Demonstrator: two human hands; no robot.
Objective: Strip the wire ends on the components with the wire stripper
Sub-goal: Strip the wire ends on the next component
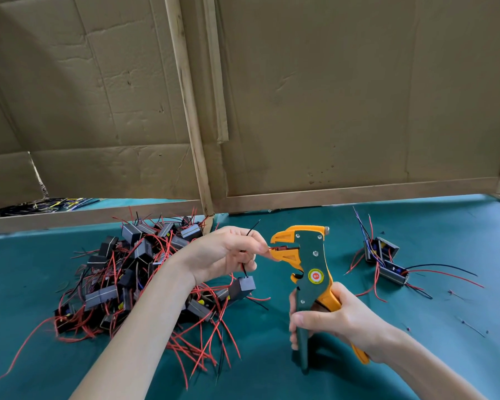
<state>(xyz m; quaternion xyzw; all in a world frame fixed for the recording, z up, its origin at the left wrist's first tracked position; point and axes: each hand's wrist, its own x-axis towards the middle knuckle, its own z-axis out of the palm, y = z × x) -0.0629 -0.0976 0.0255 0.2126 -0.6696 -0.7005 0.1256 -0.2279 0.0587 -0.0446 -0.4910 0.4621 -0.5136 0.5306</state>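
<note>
While the left hand (pixel 223 252) pinched a thin red wire (pixel 272 248) between its thumb and first finger, the right hand (pixel 332 316) held the wire stripper (pixel 311 264) standing up, with its head on top. The fingers of the right hand were curled all the way round the two handles. The green handle pointed down and the orange one stuck out behind the palm. The tip of the red wire sat right in the orange mouth of the tool, and the left fingertips were just beside that mouth. The other left fingers were bent in loosely. A small dark component (pixel 243 286) hung under the left hand on its wires, close to the edge of a big pile of components (pixel 139 272). A black wire (pixel 252 230) poked up out of the hand. The pile lay on the green cloth (pixel 416 356) behind the left arm, all tangled in red and black wires. Over on the right, well apart from the pile, sat a small group of components (pixel 387 262) with their wires spread out. Some tiny wire bits (pixel 471 327) lay on the cloth near the right edge. A brown cardboard wall (pixel 344 96) stood at the back.
</note>
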